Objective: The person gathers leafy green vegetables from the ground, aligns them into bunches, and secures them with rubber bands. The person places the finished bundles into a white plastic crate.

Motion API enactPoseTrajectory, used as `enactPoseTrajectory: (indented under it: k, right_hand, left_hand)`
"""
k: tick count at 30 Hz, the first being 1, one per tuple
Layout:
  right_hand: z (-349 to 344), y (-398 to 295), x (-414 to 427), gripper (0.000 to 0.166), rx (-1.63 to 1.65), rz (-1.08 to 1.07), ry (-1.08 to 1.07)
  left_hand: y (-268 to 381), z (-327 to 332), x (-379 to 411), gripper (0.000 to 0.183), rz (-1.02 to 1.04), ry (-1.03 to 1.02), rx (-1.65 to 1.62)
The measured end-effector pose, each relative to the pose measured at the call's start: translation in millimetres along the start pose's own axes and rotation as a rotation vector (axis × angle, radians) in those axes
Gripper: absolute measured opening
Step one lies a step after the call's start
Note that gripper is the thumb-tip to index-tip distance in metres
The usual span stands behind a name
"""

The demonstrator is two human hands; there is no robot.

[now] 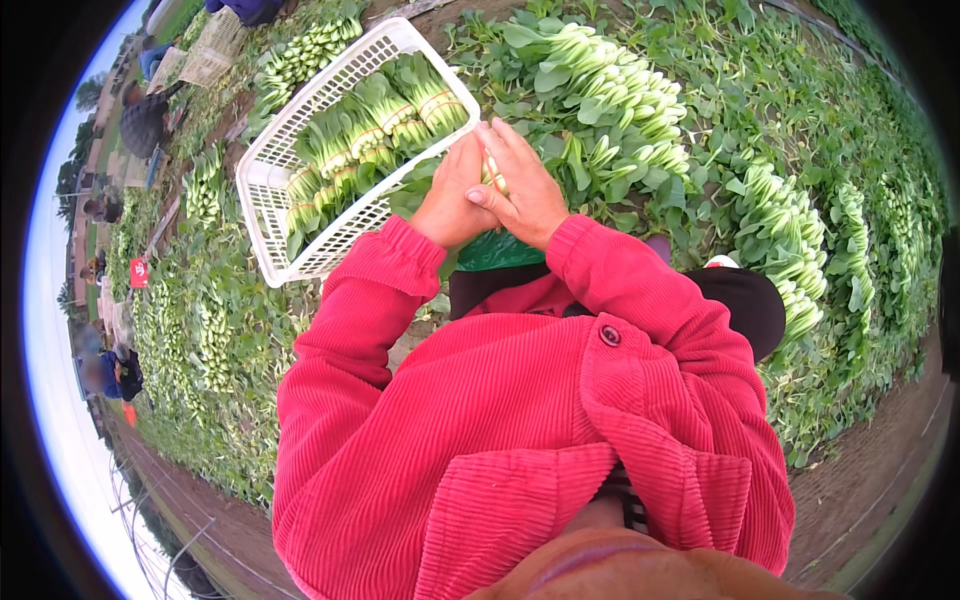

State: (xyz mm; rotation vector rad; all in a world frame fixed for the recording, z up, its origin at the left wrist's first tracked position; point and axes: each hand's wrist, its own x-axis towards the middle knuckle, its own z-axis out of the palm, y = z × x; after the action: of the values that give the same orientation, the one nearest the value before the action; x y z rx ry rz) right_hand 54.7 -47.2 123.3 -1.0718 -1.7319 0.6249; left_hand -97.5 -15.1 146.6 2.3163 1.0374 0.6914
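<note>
Both of my hands press together around a bunch of leafy greens (pixel 491 174), whose pale stalk ends show between the palms. My left hand (pixel 456 193) is on its left side, beside the crate's near corner. From the right, my right hand (pixel 525 184) lies against it, thumb crossing over the left hand. The bunch's leaves seem to point down and left, partly hidden by my hands. A white plastic crate (pixel 341 73) stands just left of my hands, holding banded bunches of greens (pixel 367 127) in rows, tied with orange-red bands.
Piles of loose cut greens (pixel 615 90) lie ahead, with more rows (pixel 780 232) to the right. Cut plants cover the soil on the left too. Several people work at far left, one in a dark checked top (pixel 142 124), near other crates (pixel 214 49). A red sign (pixel 139 273) stands there.
</note>
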Motion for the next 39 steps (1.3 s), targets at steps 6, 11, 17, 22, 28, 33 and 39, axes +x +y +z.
enactPoseTrajectory:
  k: [6, 11, 17, 22, 28, 33, 39]
  right_hand:
    - [-6, 0, -5, 0.06, -0.019, 0.046, 0.02]
    - [-3, 0, -5, 0.049, -0.038, 0.011, 0.101]
    - [2, -1, -5, 0.047, -0.117, -0.019, 0.114]
    - [0, -2, -3, 0.063, -0.098, -0.024, 0.054]
    - [-16, 21, -28, 0.106, -0.058, -0.024, -0.099]
    - [2, 38, -29, 0.095, -0.114, 0.058, -0.19]
    - [6, -22, 22, 0.088, 0.955, 0.193, 0.0]
  left_hand:
    - [-5, -13, -2, 0.094, 0.05, -0.111, -0.157]
    - [-21, -16, -13, 0.06, -0.185, -0.05, -0.745]
    - [-18, 3, -12, 0.03, -0.177, 0.328, -0.389]
    - [-16, -2, -15, 0.056, -0.395, 0.361, -0.85]
    - [5, -40, -34, 0.135, 0.031, -0.116, 0.166]
    - [-3, -47, -37, 0.139, -0.18, -0.117, -0.12]
    - [24, -73, -37, 0.14, -0.159, 0.164, -0.617]
